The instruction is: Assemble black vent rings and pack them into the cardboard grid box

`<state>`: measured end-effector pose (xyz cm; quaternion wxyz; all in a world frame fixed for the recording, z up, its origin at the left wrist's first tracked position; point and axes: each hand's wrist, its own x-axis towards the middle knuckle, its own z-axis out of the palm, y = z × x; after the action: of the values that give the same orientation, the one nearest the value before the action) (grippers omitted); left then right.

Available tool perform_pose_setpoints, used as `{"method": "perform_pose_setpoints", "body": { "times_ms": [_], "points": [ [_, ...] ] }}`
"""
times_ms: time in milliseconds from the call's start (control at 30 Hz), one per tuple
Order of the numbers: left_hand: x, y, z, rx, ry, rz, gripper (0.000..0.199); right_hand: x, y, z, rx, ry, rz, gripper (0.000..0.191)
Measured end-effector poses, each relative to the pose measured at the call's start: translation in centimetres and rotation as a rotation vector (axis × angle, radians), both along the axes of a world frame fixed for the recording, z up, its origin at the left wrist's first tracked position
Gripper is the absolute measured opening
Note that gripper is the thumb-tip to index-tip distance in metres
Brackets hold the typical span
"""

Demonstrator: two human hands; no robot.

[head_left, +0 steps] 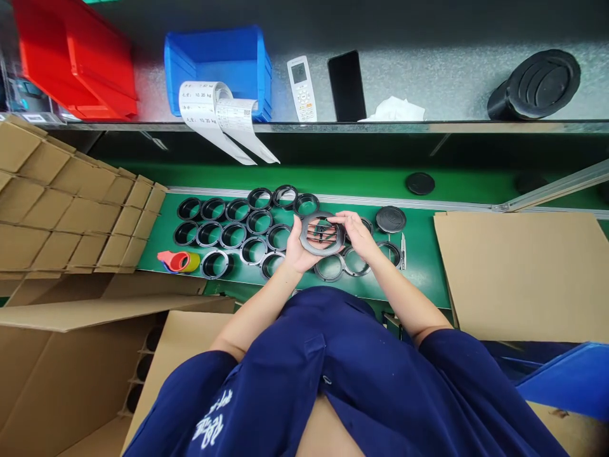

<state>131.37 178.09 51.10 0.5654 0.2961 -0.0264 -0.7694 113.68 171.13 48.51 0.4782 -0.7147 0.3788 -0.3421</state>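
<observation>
A black round vent (327, 251) with slats across its opening is held up over the green worktop (419, 285). My left hand (297, 252) cups it from the left and below, and its fingers show through the slats. On the vent's upper right rim rest the fingertips of my right hand (358, 233), with the thumb lower down by the rim. Rows of black rings (233, 235) stand to the left of my hands. More black rings (329, 267) lie under and right of them, partly covered by the hands.
Left are a tape roll with a red dispenser (178, 261), cardboard dividers (71, 209) and an open carton (71, 374). Flat cardboard (523, 273) lies right. A black disc (391, 219) sits near the rings. The shelf above holds a blue bin (219, 57), remote (302, 89) and phone (346, 86).
</observation>
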Motion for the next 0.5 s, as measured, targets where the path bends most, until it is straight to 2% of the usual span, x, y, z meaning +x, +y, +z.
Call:
{"method": "perform_pose_setpoints", "body": {
  "times_ms": [100, 167, 233, 300, 400, 467, 500],
  "points": [
    [0.1, 0.0, -0.4, 0.026, 0.004, -0.002, 0.078, -0.2, 0.6, -0.5, -0.026, -0.004, 0.008, 0.077],
    [0.2, 0.0, -1.0, 0.064, -0.011, 0.031, 0.074, 0.0, 1.4, -1.3, -0.144, 0.085, 0.069, 0.068],
    [-0.1, 0.2, -1.9, 0.114, -0.038, 0.065, 0.069, 0.3, 2.5, -2.2, -0.3, 0.219, 0.194, 0.064],
    [-0.7, 0.5, -3.0, 0.157, -0.063, 0.047, 0.067, 0.7, 3.5, -3.2, -0.362, 0.327, 0.301, 0.081],
    [-1.8, 0.9, -4.4, 0.201, -0.105, -0.018, 0.067, 1.1, 3.6, -4.7, -0.273, 0.411, 0.363, 0.116],
    [-1.9, 1.0, -4.9, 0.263, -0.168, -0.058, 0.07, 0.9, 2.4, -5.9, -0.203, 0.451, 0.367, 0.123],
    [-1.7, 1.1, -5.1, 0.304, -0.216, -0.072, 0.072, 0.7, 1.5, -6.5, -0.176, 0.493, 0.32, 0.12]
  ]
}}
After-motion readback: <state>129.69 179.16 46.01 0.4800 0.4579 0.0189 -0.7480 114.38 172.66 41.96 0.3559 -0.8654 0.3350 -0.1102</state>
